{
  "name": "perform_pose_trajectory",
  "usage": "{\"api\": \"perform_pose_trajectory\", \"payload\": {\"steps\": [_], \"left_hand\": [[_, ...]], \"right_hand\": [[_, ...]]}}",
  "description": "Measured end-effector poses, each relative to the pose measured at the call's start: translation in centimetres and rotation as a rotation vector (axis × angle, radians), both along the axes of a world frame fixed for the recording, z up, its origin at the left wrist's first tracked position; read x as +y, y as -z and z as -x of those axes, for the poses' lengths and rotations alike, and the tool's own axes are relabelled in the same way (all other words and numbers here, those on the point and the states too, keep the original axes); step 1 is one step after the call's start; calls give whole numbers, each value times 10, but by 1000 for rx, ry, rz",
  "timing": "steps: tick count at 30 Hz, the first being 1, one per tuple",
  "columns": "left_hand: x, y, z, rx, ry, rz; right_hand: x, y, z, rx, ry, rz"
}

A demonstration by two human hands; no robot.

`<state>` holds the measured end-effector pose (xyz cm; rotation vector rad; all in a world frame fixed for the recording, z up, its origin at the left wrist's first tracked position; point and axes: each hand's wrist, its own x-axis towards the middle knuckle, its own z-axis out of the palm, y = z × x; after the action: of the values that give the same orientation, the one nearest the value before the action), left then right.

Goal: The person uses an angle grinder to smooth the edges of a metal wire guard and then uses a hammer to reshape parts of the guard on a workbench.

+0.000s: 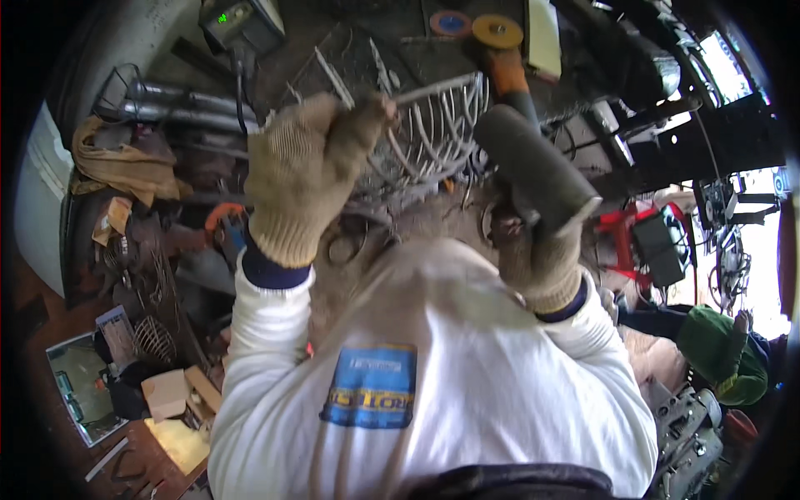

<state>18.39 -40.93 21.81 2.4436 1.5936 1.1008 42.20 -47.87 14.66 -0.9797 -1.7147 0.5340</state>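
Observation:
My left hand [304,171], in a beige knitted glove, is closed at the near left end of a wire frame [446,125]. The frame is a row of curved metal rods joined to a straight bar, tilted above the bench. My right hand [542,262], gloved too, is closed beneath a thick dark grey cylinder-headed tool [537,167]. That cylinder slants beside the frame's right end, with a gap between them. It hides most of my right fingers and any handle. Beyond it lies an orange angle grinder [508,71] with a yellow disc [497,32].
A metal workbench [333,37] holds loose rods and a second disc [450,22]. A box with a green display [242,23] stands at the far left. Metal pipes [183,104] and a brown cloth [125,158] lie left. A person in green [721,354] is at the right.

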Motion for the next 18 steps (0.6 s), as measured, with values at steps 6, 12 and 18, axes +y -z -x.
{"api": "perform_pose_trajectory", "payload": {"steps": [6,12,18], "left_hand": [[4,6,3,-87,61,-29],[-1,11,7,-17,49,-60],[2,10,-1,-148,92,-74]], "right_hand": [[-15,12,3,-57,149,230],[-14,-14,15,-156,203,241],[-24,-14,-27,633,-267,-9]]}}
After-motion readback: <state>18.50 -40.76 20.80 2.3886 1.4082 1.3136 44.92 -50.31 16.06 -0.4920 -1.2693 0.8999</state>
